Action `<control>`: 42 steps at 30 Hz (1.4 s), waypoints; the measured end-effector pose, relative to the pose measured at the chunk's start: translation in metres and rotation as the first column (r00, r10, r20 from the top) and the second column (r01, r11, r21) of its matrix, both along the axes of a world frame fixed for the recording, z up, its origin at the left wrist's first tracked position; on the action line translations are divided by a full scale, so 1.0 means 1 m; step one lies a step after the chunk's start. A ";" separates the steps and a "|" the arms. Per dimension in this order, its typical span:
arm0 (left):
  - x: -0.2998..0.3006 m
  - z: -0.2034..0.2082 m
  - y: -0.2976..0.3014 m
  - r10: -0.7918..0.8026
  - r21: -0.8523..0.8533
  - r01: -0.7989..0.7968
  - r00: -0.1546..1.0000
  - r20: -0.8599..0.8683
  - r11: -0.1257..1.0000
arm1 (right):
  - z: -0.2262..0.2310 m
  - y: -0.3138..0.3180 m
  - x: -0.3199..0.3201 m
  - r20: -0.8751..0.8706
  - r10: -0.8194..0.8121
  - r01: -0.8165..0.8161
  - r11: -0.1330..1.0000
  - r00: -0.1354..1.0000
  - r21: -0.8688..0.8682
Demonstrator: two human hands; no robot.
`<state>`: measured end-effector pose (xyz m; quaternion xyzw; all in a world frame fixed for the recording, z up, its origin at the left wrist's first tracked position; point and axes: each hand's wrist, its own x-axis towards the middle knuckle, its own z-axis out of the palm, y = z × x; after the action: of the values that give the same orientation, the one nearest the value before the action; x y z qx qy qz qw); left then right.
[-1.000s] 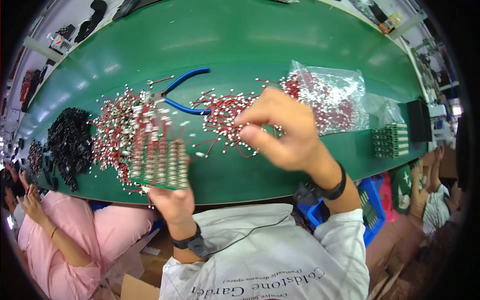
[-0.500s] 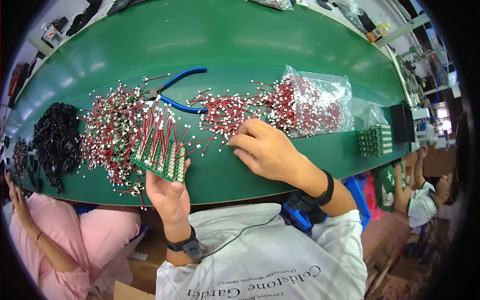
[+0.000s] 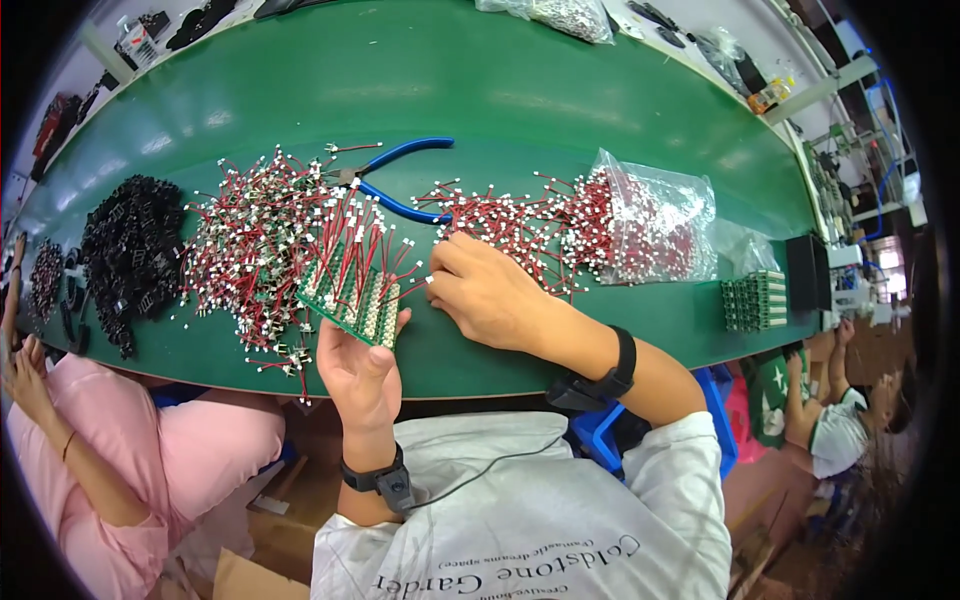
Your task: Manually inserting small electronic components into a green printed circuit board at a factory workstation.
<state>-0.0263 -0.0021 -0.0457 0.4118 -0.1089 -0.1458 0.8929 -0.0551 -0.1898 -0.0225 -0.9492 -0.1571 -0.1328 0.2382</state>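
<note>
My left hand (image 3: 360,375) grips a green circuit board panel (image 3: 345,300) from below, thumb at its near edge. Rows of white connectors line the panel, and several red wire leads (image 3: 350,245) stand up from its far and left part. My right hand (image 3: 485,295) is just right of the panel, its fingers pinched together beside the end of a red lead that sticks out from the panel. Whatever is between those fingertips is hidden. Behind the right hand lies a loose pile of red wire leads with white connectors (image 3: 500,220).
Blue-handled pliers (image 3: 410,148) lie behind the panel. To the left are a heap of wired small boards (image 3: 250,250) and a heap of black parts (image 3: 130,250). A clear bag of leads (image 3: 660,225) and stacked green boards (image 3: 755,300) stand right. A person in pink (image 3: 110,440) sits left.
My right hand has moved left from the loose leads toward the panel, its fingers drawn closer together. The whole view has shifted slightly. My left hand still holds the panel.
</note>
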 end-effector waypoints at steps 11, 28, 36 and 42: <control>-0.002 -0.001 0.000 -0.058 -0.076 0.054 0.997 -0.053 0.996 | 0.063 0.013 -0.012 0.080 -0.053 -0.002 0.819 0.995 0.574; -0.019 -0.012 -0.007 -0.016 -0.078 0.015 1.000 -0.005 0.997 | 0.046 0.024 -0.016 0.108 -0.068 0.013 0.894 0.992 0.448; -0.022 -0.014 -0.008 -0.033 -0.141 0.036 0.999 0.026 0.989 | 0.044 0.026 -0.018 0.113 -0.072 0.010 0.879 0.991 0.477; -0.022 -0.015 -0.009 -0.013 -0.148 0.019 0.999 0.043 0.989 | 0.043 0.026 -0.019 0.103 -0.064 0.006 0.874 0.993 0.486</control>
<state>-0.0486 -0.0108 -0.0607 0.3463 -0.1412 -0.1358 0.9174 -0.0744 -0.1636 0.0205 -0.8527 -0.1152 -0.2268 0.4563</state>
